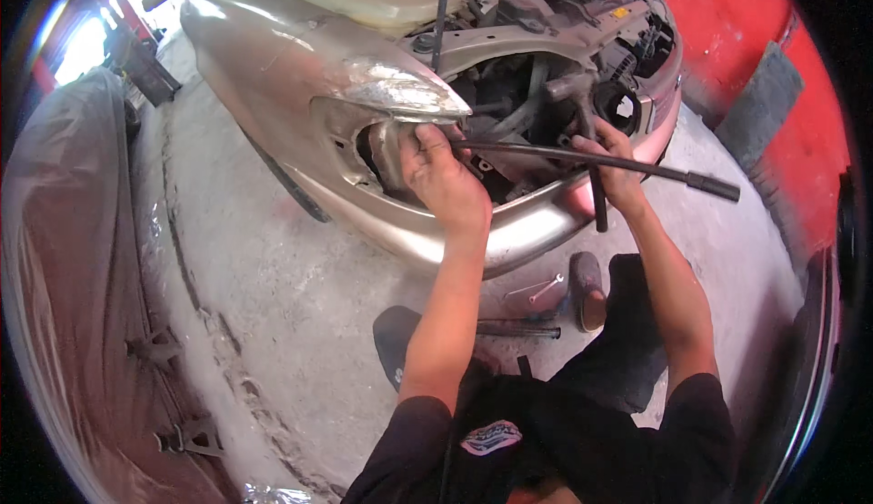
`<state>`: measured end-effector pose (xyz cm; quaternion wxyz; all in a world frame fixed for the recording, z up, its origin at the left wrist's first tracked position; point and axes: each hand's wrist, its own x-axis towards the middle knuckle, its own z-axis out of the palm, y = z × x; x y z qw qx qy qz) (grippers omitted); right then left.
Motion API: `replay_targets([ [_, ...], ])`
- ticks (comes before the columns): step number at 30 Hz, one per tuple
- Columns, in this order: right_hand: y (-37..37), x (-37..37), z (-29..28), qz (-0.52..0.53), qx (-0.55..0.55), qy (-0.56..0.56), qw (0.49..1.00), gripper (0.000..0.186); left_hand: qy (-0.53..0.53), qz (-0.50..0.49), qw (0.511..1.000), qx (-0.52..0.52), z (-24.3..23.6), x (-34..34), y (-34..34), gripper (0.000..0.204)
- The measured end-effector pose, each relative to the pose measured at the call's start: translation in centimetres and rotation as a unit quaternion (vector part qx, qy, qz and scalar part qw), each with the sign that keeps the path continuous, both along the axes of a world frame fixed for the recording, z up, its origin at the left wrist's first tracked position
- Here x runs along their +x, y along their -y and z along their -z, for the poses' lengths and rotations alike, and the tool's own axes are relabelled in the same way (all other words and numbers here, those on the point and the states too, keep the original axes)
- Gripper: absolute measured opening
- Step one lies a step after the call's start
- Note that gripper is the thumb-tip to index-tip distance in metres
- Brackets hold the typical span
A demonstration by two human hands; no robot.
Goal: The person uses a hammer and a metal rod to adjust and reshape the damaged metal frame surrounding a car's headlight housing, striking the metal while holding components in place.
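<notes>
A silver car's front fender has a crumpled, scuffed corner above an open headlamp cavity. My left hand grips the end of a long dark metal bar just under that corner, its fingertips partly hidden at the bodywork. The bar crosses the cavity to the right. My right hand is closed around the upright handle of a hammer, whose head is raised in front of the engine bay and whose handle end hangs below the bar, over the bumper.
Wrenches and a dark tube lie on the concrete floor below the bumper. A brown covered object with metal stands fills the left side. A red wall with a grey panel is at right.
</notes>
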<state>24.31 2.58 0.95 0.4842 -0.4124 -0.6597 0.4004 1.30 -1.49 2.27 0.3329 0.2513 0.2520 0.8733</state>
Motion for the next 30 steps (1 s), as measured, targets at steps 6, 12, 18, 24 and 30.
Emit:
replay_targets([
  [6,2.6,4.0,-4.3,0.008,-0.011,0.028,1.000,0.029,-0.116,-0.063,0.991,0.030,-0.2,-1.1,-0.9,0.029],
  [12,7.2,3.8,-13.9,0.083,0.030,0.216,0.972,0.046,0.028,0.036,0.998,0.050,-1.1,-0.8,-0.6,0.023],
  [18,10.1,0.0,-18.7,0.001,0.121,0.305,0.945,0.048,0.052,0.062,0.993,0.080,-0.1,-1.2,-1.9,0.021],
  [24,10.3,-3.5,-18.6,0.007,0.256,0.388,0.885,0.044,0.095,0.047,0.992,0.070,-1.1,-1.1,-1.5,0.023],
  [30,10.3,-6.5,-19.2,-0.028,0.269,0.401,0.875,0.050,0.092,0.054,0.989,0.105,-0.4,-1.6,-2.7,0.022],
])
